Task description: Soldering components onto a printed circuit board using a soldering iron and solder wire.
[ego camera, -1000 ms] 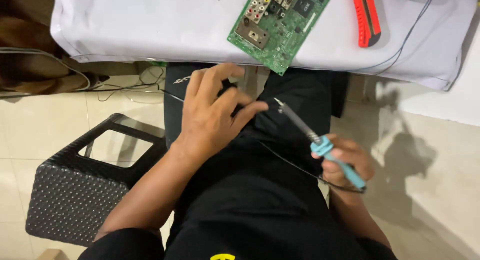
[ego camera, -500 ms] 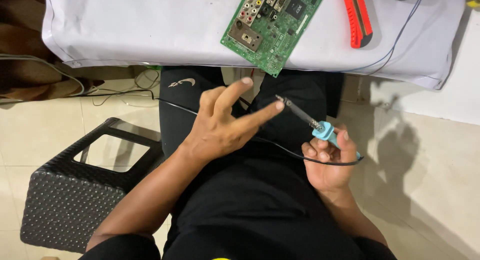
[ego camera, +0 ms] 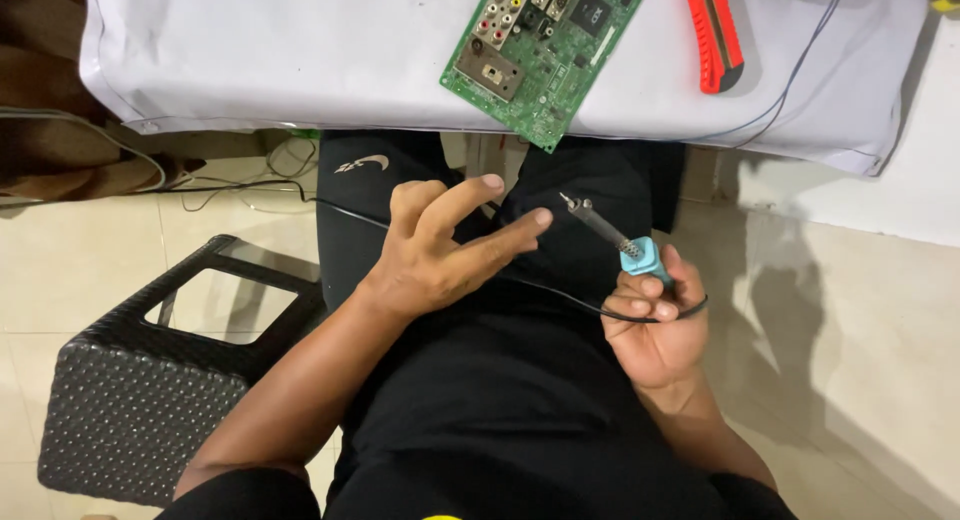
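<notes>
My right hand (ego camera: 655, 325) has its fingers wrapped around a soldering iron (ego camera: 618, 242), its tip aimed up-left. My left hand (ego camera: 440, 255) hovers just beside that tip, fingers spread, holding nothing. Beyond both, a green circuit board (ego camera: 545, 45) lies on the white surface (ego camera: 300, 50).

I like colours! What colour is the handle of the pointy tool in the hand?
Light blue handle, seen in the head view.
</notes>
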